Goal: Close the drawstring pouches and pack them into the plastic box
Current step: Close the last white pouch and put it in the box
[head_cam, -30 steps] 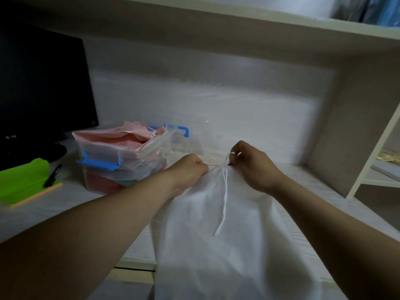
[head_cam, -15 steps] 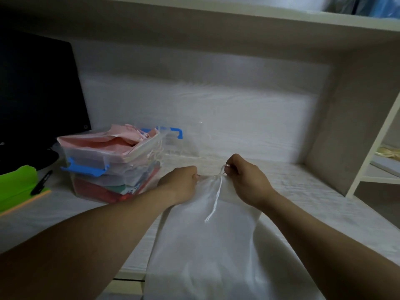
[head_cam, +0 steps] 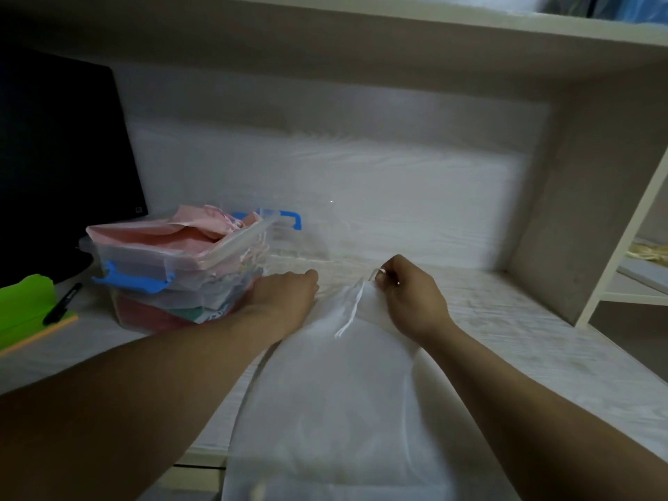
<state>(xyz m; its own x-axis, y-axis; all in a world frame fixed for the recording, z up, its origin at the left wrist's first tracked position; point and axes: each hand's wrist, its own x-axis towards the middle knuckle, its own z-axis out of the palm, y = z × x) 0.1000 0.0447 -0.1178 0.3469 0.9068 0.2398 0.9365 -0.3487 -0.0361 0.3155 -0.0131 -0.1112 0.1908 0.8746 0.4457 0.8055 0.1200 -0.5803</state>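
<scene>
2 hands work the far end of a white pouch [head_cam: 336, 399], which lies flat on the desk [head_cam: 506, 330] with its near end hanging over the front edge. The left hand [head_cam: 285, 296] has its fingers curled down on the pouch's top left corner, gripping it. The right hand [head_cam: 412, 301] pinches the cord [head_cam: 350, 312] at the top right corner, and the cord's loose end trails down across the pouch. Just left of the left hand stands the box [head_cam: 151, 262], blue-latched and stuffed with pink, red and green cloth [head_cam: 144, 235]. Further left are a monitor [head_cam: 61, 157] and a green pad [head_cam: 21, 305] with a pen [head_cam: 61, 303] at its edge.
</scene>
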